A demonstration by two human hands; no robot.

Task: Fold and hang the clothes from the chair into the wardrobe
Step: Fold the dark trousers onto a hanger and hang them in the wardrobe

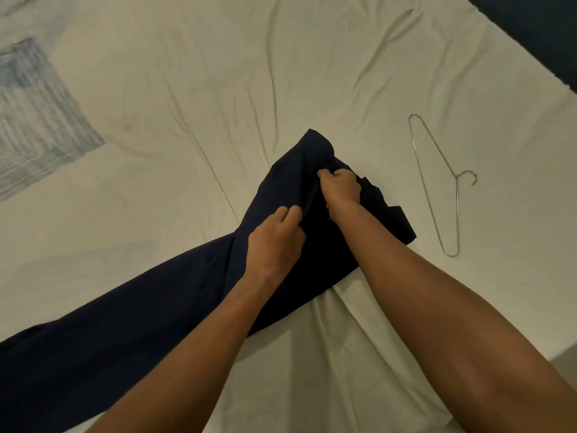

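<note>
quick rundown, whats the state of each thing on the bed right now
dark garment: lying stretched across the bed sheet, bunched up at the end where both hands grip it
left hand: fingers curled, pinching the garment's fabric
right hand: fingers curled round a fold of the garment
wire hanger: lying flat on the sheet, bare, apart from the garment
bed sheet: spread out, creased

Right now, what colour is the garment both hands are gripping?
Dark navy, plain with no pattern; the garment shows best in the head view.
</note>
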